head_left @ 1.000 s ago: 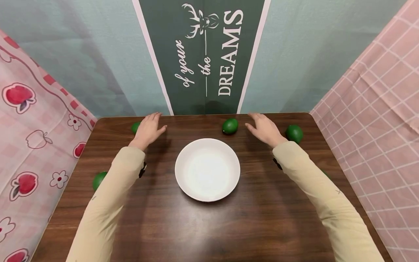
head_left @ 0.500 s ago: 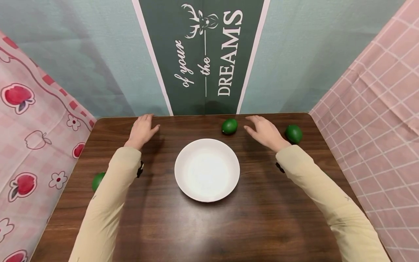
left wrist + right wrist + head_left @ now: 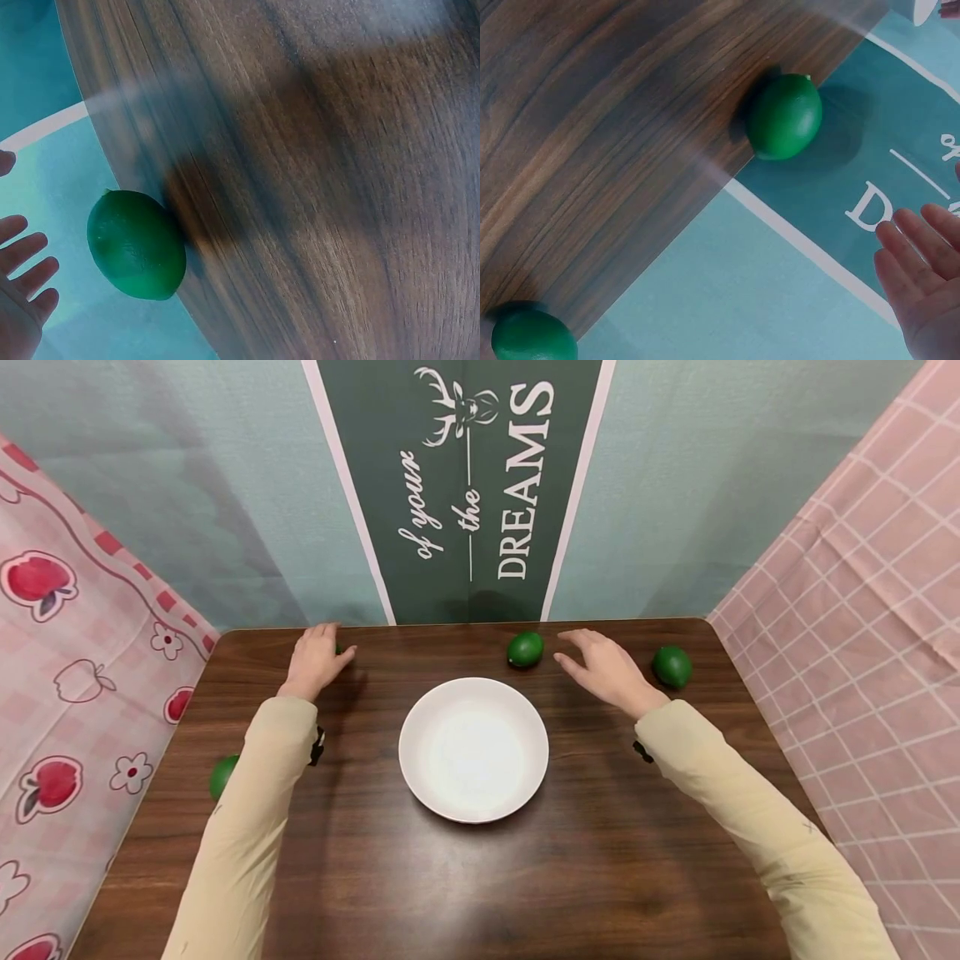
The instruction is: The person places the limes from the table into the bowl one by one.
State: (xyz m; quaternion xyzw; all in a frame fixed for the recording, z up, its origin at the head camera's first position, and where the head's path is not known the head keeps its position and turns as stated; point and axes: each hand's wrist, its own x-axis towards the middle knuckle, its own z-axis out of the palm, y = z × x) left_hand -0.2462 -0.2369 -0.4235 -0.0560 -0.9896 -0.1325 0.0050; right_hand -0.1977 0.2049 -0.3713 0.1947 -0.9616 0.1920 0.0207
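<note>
My left hand (image 3: 313, 662) hovers over the far left of the table with its fingers extended. A green lime (image 3: 137, 244) lies just beyond its fingers in the left wrist view; in the head view the hand hides most of it. My right hand (image 3: 609, 670) is held above the back right, fingers outstretched and holding nothing. To its left, apart from the fingertips, sits another lime (image 3: 525, 649). One more lime (image 3: 671, 667) rests to the right of that hand's wrist. Between the two arms stands a round white bowl (image 3: 474, 750) with nothing in it.
Partly behind my left forearm is a lime (image 3: 223, 777). The dark wooden table (image 3: 465, 893) ends at a blue-green cloth (image 3: 660, 485) behind it. An apple-print cloth (image 3: 97, 635) borders the left side, a pink checked cloth (image 3: 862, 610) the right.
My left hand has moved left over its lime. The right hand has shifted slightly back toward me, and its forearm has swung right. The limes and bowl keep their places.
</note>
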